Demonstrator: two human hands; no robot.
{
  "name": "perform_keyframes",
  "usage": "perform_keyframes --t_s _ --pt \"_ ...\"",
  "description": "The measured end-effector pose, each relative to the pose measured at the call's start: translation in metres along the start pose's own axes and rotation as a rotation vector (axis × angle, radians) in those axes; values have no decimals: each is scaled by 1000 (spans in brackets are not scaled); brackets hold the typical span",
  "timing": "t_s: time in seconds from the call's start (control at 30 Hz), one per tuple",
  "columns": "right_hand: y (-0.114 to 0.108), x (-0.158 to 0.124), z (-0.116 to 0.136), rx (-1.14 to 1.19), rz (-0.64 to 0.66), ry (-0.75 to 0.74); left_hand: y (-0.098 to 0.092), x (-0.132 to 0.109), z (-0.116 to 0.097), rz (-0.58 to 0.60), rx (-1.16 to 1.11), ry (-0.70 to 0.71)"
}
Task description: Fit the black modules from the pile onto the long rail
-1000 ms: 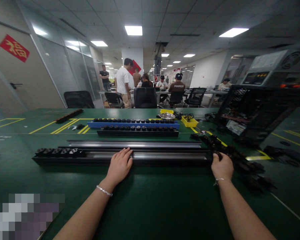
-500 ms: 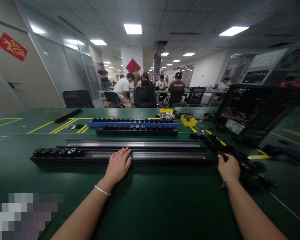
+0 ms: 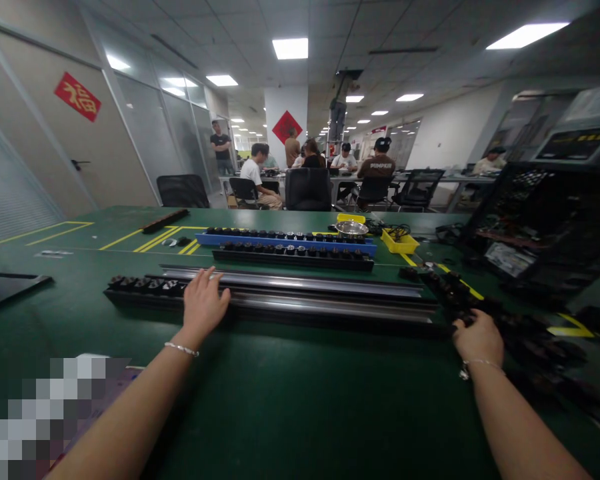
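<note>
My left hand (image 3: 204, 303) lies with fingers stretched out over the nearer black channel rail (image 3: 330, 310), just right of a row of black blocks (image 3: 147, 285) seated in its left end. Bare shiny metal lines the rail to the right of the hand. Behind it runs a second long rail (image 3: 300, 280) with a silvery inside. At the right, my right hand (image 3: 481, 339) has its fingers closed on a small dark part, mostly hidden by them. It is at the left edge of a heap of black parts (image 3: 535, 347), beyond the rail's right end.
Farther back, a blue rail (image 3: 285, 243) and a black rail (image 3: 293, 259) hold rows of black pieces. A metal bowl (image 3: 351, 229) and yellow tray (image 3: 400, 241) stand behind. An open computer case (image 3: 520, 227) fills the right. People (image 3: 255, 172) sit beyond the green table (image 3: 300, 400).
The view has turned left, so the scene shifts right. My left hand has slid left along the rail, up to the black blocks. My right hand stays by the heap of parts.
</note>
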State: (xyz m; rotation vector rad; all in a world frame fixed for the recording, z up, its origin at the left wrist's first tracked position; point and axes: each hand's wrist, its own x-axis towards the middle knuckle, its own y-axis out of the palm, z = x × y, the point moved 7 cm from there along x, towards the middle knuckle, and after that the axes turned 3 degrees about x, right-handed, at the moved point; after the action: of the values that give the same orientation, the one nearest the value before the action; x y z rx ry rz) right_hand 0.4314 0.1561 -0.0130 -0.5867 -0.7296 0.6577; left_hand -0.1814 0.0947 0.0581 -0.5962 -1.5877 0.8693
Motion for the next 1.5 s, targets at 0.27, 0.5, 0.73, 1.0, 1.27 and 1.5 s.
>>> perform_keyframes --t_s 0.27,0.5,0.73,1.0,1.27,1.5 --pt "-30 -18 35 36 -107 -81 9 21 107 327 240 -195" --pt "-6 -61 115 -39 73 -645 24 45 128 554 236 -136" --pt "9 -73 123 -233 225 -590 36 61 136 705 236 -139" --pt "9 -73 123 -239 256 -459 35 67 136 722 235 -152" --pt "8 -74 123 -220 194 -445 29 59 135 685 166 -197" --pt "6 -75 125 -225 140 -474 29 53 120 637 94 -223"
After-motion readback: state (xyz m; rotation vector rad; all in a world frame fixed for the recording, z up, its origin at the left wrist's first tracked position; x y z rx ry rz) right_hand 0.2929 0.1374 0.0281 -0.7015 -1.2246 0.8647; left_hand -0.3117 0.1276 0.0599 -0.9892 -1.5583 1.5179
